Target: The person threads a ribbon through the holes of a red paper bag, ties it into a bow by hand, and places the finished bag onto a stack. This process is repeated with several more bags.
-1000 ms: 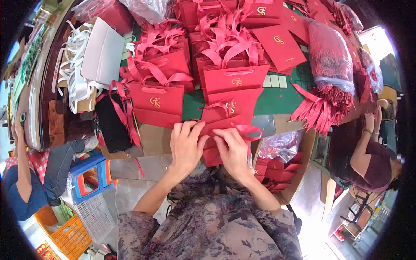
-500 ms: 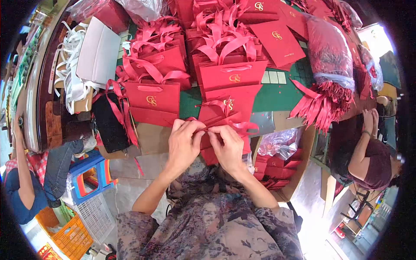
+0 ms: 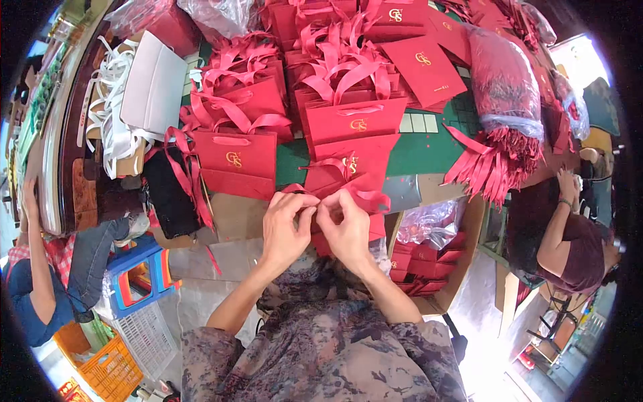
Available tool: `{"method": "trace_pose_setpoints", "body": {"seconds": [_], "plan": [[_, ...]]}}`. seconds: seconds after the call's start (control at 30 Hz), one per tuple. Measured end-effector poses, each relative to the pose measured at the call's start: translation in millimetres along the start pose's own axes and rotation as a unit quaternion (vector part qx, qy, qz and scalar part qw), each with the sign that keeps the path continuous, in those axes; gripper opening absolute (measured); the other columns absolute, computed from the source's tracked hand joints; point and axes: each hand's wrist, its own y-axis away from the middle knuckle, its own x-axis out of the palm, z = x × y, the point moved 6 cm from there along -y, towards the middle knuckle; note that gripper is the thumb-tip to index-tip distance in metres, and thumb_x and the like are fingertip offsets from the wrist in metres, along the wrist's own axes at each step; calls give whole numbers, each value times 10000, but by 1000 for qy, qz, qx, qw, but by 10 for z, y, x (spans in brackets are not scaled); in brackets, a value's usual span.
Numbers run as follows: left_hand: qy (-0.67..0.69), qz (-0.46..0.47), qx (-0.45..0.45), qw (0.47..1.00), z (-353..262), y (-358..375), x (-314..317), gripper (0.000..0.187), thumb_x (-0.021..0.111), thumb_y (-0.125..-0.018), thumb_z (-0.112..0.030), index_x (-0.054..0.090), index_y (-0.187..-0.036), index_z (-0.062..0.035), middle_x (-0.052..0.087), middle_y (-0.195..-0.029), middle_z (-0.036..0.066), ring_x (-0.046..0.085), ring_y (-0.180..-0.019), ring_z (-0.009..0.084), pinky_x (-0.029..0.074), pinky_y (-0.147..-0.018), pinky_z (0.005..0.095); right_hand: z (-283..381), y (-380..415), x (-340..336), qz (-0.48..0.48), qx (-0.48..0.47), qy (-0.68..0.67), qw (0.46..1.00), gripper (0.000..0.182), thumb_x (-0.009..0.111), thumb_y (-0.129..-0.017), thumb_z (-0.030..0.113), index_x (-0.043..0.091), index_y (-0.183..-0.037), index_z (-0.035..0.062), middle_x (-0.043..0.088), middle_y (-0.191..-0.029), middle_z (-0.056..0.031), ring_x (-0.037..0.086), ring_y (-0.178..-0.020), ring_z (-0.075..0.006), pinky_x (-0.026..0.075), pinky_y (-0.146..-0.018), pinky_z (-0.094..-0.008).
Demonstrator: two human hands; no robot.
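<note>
My left hand (image 3: 288, 224) and my right hand (image 3: 345, 221) meet fingertip to fingertip above the table's near edge. Each pinches a red ribbon (image 3: 376, 199), whose loops stick out on both sides of my fingers; the bit between the fingertips is mostly hidden. Just beyond them lies a red paper bag (image 3: 365, 151) with a gold monogram, partly covered by my hands and the ribbon. Behind it stands a row of red gift bags (image 3: 341, 120) with ribbon handles. Another red bag (image 3: 234, 171) sits to the left.
A bundle of red ribbons in plastic (image 3: 506, 87) lies at right on the green mat (image 3: 418, 154). Below it, a carton (image 3: 465, 268) holds red bags. White ribbons (image 3: 110, 100) and a white box (image 3: 151, 84) stand left. People sit at both sides, one in a dark top (image 3: 579, 251).
My fingertips stay together, and my right hand has turned slightly, its thumb and forefinger now forming a rounder ring. The whole view has shifted a little.
</note>
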Motion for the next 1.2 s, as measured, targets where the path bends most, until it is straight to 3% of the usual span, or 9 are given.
{"method": "trace_pose_setpoints", "body": {"seconds": [0.07, 0.13, 0.4, 0.5, 0.57, 0.67, 0.77, 0.87, 1.2], "plan": [[0, -6, 15, 1000, -14, -10, -29, 135, 672, -852, -16, 713, -978, -39, 709, -928, 95, 629, -867, 266, 515, -744, 352, -48, -39, -55, 8, 32, -61, 998, 130, 709, -889, 20, 582, -915, 12, 684, -834, -88, 655, -745, -130, 533, -689, -291], [34, 29, -4, 999, 11, -37, -25, 129, 673, -855, -20, 710, -978, -35, 705, -922, 98, 633, -861, 258, 515, -745, 349, -69, -11, -75, 31, 26, -69, 997, 104, 684, -914, 20, 584, -940, 8, 690, -854, -70, 666, -764, -133, 537, -696, -305], [29, 46, -15, 998, -45, -30, 62, 174, 772, -793, -103, 697, -943, -58, 703, -905, 92, 616, -864, 293, 492, -759, 393, 172, 30, -152, 7, -169, 150, 974, 212, 671, -830, -32, 614, -1027, 24, 654, -906, -139, 650, -862, -363, 530, -740, -405], [11, 6, 15, 1000, -21, -6, 63, 222, 822, -745, -116, 717, -935, -71, 707, -888, 45, 587, -739, 211, 471, -638, 337, 420, -5, -390, 26, -200, 202, 958, 212, 680, -836, -4, 634, -1038, 38, 647, -942, -140, 628, -934, -347, 512, -793, -418], [-19, -13, 25, 999, -48, 20, 92, 190, 803, -761, -131, 709, -918, -80, 702, -896, 68, 606, -851, 288, 496, -770, 384, 489, -94, -524, 29, -199, 187, 962, 210, 689, -831, 3, 644, -1033, 42, 641, -948, -140, 620, -947, -344, 504, -809, -421], [-28, -52, 96, 994, -176, 94, 150, 173, 793, -755, -100, 716, -909, -87, 698, -884, 59, 601, -848, 289, 500, -778, 384, 482, -249, -602, 38, -213, 170, 961, 138, 697, -843, 63, 672, -979, 60, 642, -919, -117, 616, -939, -331, 495, -799, -423], [-50, -84, 158, 983, -234, 171, 183, 163, 766, -749, -50, 731, -904, -89, 679, -853, 42, 596, -842, 262, 514, -734, 362, 374, -336, -471, 183, -228, 293, 911, 124, 664, -894, 203, 699, -907, 85, 655, -849, -83, 631, -917, -302, 485, -751, -425], [-63, -116, 217, 967, -262, 224, 173, 204, 740, -729, -27, 747, -922, -94, 651, -860, 40, 599, -835, 237, 522, -684, 347, 323, -465, -459, 284, -201, 224, 910, 147, 668, -889, 212, 696, -910, 69, 659, -860, -104, 647, -884, -315, 494, -739, -423], [-34, -111, 308, 944, -265, 186, 111, 234, 801, -689, -8, 745, -900, -92, 581, -826, 42, 600, -745, 230, 497, -601, 337, 277, -692, -375, 411, -162, 132, 887, 182, 711, -831, 240, 752, -867, 67, 723, -822, -147, 694, -817, -335, 517, -738, -433]]}}
